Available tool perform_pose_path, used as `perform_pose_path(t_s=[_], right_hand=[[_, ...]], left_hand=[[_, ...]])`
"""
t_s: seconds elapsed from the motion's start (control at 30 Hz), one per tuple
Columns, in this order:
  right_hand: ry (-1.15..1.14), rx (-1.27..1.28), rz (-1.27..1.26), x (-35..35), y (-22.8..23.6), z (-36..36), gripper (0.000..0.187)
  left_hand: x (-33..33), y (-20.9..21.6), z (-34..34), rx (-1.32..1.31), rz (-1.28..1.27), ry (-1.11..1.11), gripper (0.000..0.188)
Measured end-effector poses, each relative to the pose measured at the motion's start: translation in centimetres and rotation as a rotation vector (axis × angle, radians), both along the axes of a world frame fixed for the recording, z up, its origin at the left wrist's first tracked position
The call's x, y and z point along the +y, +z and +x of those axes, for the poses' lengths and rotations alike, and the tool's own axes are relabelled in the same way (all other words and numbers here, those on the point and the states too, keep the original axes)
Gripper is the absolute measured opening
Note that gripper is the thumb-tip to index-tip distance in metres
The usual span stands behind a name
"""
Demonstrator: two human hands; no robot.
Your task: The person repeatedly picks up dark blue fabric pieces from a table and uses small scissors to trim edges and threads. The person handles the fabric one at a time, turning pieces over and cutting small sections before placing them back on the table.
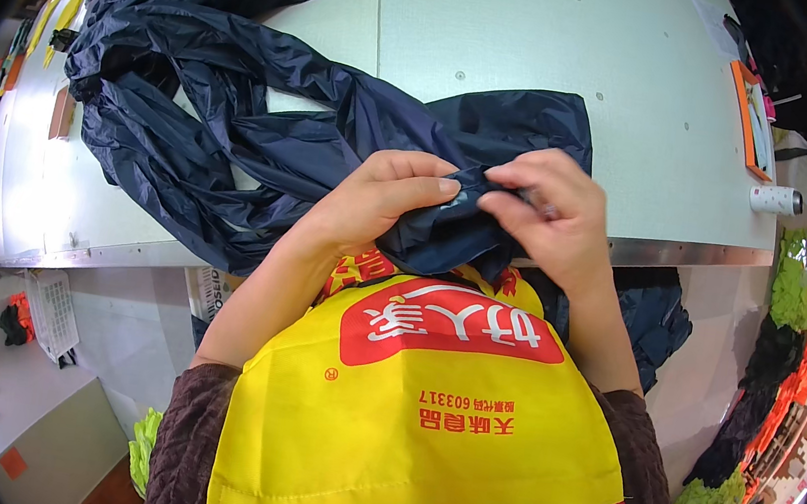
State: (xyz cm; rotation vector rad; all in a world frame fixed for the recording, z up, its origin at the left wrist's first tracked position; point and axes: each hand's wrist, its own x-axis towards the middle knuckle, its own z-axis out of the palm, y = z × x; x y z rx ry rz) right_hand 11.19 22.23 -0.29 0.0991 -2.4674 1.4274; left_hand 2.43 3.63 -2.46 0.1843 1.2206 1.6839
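A shiny dark navy garment [331,102] of thin fabric lies in loose folds over the table, and one part is drawn up to the near edge. My left hand [380,194] pinches a gathered bit of it between thumb and fingers. A small pale patch shows on the cloth by that thumb. Close on the other side, my right hand [560,211] is closed at the same gathered bit, its fingertips on the cloth. Something small and dark shows under its fingers, too blurred to name.
The pale table [531,36] has a metal front edge. At its right lie an orange-edged box [750,118] and a white cylinder with a dark end [778,200]. More dark fabric [652,318] hangs below the edge. Green bags [804,276] stand at the far right.
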Motion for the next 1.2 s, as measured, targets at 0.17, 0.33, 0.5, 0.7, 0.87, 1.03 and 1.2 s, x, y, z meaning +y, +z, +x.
perform_pose_path(t_s=[0.17,0.33,0.5,0.7,0.87,1.03,1.2], right_hand=[[0.031,0.071,0.215,-0.1,-1.0,0.2,0.018],[0.036,0.143,0.358,-0.9,0.6,0.8,0.02],[0.68,0.014,-0.006,-1.2,1.7,1.9,0.015],[0.181,-0.015,0.154,2.6,2.5,1.2,0.021],[0.184,0.018,0.506,3.0,1.0,0.4,0.026],[0.242,0.033,0.543,3.4,0.6,-0.1,0.026],[0.283,0.068,0.505,3.0,0.2,-0.4,0.026]], left_hand=[[0.7,0.1,0.5,0.008,-0.034,0.054,0.015],[1.1,0.0,0.9,0.186,-0.066,0.096,0.016],[1.2,-0.1,0.2,-0.005,-0.036,0.09,0.019],[1.0,0.2,0.4,-0.106,-0.064,0.083,0.017],[1.0,0.7,0.3,-0.045,-0.112,0.063,0.02],[1.4,1.7,0.5,-0.009,-0.197,0.09,0.021],[1.8,2.2,0.5,0.016,-0.243,0.088,0.021]])
